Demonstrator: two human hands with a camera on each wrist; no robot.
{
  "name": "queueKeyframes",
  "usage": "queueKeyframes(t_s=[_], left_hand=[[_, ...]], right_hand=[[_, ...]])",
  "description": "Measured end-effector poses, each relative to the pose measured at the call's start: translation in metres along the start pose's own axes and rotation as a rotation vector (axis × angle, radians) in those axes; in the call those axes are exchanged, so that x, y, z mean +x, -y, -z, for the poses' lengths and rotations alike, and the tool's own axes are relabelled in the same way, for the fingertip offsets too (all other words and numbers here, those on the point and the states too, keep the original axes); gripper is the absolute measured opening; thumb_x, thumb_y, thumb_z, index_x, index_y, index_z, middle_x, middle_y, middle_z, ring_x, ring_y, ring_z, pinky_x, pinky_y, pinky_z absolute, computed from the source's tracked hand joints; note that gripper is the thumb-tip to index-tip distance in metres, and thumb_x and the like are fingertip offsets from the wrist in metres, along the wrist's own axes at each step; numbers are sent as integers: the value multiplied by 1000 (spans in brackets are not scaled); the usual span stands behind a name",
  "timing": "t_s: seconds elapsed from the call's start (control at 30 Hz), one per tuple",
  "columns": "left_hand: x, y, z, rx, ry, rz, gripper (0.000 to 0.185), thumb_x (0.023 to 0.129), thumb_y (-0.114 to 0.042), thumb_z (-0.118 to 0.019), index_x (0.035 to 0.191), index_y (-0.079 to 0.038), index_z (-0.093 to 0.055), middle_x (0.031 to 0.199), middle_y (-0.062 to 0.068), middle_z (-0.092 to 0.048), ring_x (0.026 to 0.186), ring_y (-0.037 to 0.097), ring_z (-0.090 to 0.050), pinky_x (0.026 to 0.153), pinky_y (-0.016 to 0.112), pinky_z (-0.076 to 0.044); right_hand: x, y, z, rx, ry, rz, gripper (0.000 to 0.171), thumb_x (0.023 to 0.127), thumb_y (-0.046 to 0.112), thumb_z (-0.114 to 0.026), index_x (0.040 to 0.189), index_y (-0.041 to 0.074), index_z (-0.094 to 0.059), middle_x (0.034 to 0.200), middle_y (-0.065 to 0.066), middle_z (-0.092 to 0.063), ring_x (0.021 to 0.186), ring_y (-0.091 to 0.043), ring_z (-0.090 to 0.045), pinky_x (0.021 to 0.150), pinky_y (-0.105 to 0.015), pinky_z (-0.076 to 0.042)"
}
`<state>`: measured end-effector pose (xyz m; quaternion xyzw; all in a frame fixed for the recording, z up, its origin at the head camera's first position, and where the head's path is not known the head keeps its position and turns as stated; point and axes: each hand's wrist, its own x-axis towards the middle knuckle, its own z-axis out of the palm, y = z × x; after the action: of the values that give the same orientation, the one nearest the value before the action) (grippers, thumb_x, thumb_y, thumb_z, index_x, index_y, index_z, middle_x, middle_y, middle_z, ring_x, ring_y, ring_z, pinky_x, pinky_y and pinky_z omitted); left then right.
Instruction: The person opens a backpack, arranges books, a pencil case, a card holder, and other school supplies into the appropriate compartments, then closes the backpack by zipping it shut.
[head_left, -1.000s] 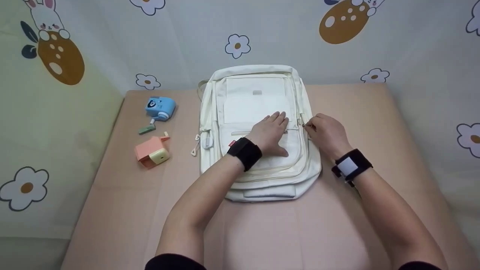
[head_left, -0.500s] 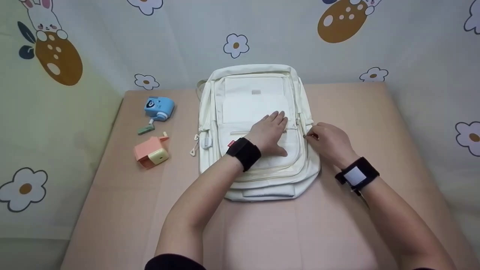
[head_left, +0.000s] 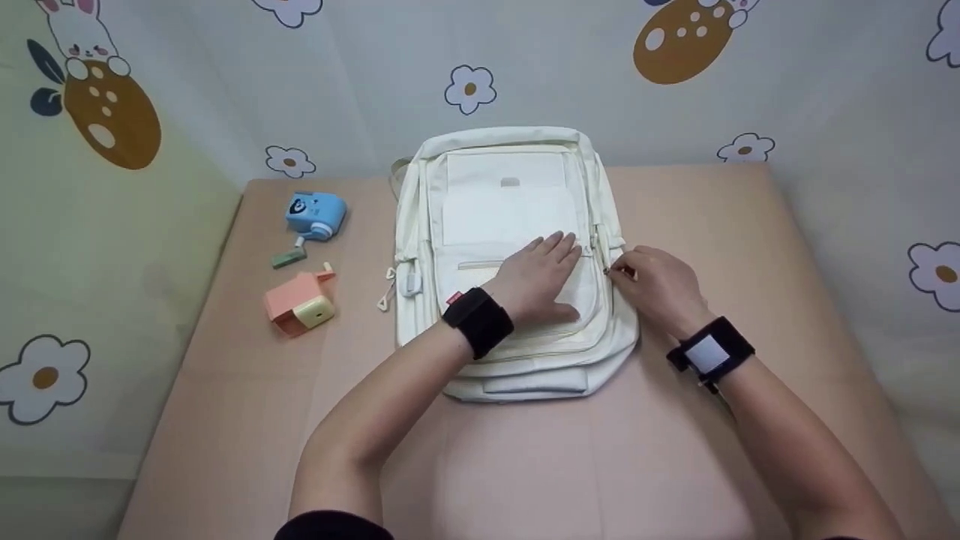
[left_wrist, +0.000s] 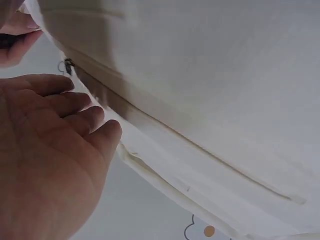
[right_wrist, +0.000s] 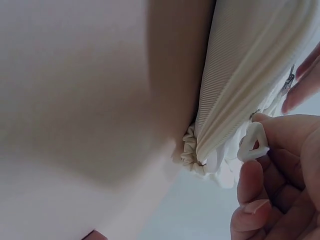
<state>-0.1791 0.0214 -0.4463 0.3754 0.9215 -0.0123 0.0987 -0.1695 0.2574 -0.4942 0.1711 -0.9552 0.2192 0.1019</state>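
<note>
While R hand (head_left: 662, 286) pinches 1 zip-pull (right_wrist: 246, 147), L hand (head_left: 536, 280) overlies 1 bkpk (head_left: 511, 216).

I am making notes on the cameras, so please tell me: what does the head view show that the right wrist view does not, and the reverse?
Only the head view shows the blue toy, the orange toy and the black left wristband.

Only the right wrist view clearly shows the white triangular pull that the right grip pinches, and the ribbed side fabric.

Both share the cream backpack, the table, the right grip and the left grip, of which the wrist view catches only part.
</note>
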Motion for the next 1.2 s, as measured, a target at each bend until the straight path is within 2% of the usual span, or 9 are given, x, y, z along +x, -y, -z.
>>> queueKeyframes(t_s=[0.13, 0.33, 0.53, 0.7, 0.87, 1.2], left_hand=[[-17, -12, -3, 16, 27, -48, 98, 94, -63, -61, 161, -3, -23, 169, 15, -15, 156, 28, -12, 124, 39, -12], [-34, -14, -11, -17, 60, -20, 96, 95, -62, -59, 162, -4, -23, 169, 14, -14, 156, 27, -13, 124, 39, -15], [-35, -12, -12, -84, 51, -15, 101, 90, -66, -63, 161, -3, -26, 169, 14, -17, 156, 27, -14, 124, 39, -15], [-32, -13, -13, -88, 44, -15, 103, 88, -65, -66, 160, -3, -28, 168, 15, -19, 155, 28, -16, 124, 40, -17], [-31, -13, -14, -79, 45, -14, 103, 88, -66, -66, 160, -2, -27, 168, 15, -19, 155, 28, -16, 124, 40, -17], [-33, -13, -14, -85, 33, -14, 103, 88, -65, -67, 160, -2, -28, 168, 15, -19, 155, 28, -16, 124, 40, -16]], right_hand=[[-2, -1, -1, 3, -15, 3, 13, 94, 19, -74, 98, 8, -79, 82, -3, -67, 68, -20, -58, 59, -36, -44], [-3, -2, -2, 6, -35, 14, 11, 94, 19, -75, 97, 9, -79, 81, -3, -66, 68, -19, -57, 58, -35, -43], [-5, -1, -3, 10, -50, 23, 9, 93, 17, -76, 96, 9, -79, 83, -3, -67, 71, -19, -59, 60, -37, -46], [-10, 1, 0, -12, -46, 11, 7, 92, 15, -76, 93, 9, -79, 84, -4, -69, 72, -21, -61, 60, -39, -49], [-19, 6, 6, -35, -7, -1, 6, 91, 15, -77, 90, 9, -78, 81, -3, -68, 69, -21, -60, 58, -38, -48], [-32, 23, 14, -97, 41, 29, 4, 89, 11, -74, 88, 9, -78, 80, -3, -68, 69, -21, -62, 55, -39, -49]])
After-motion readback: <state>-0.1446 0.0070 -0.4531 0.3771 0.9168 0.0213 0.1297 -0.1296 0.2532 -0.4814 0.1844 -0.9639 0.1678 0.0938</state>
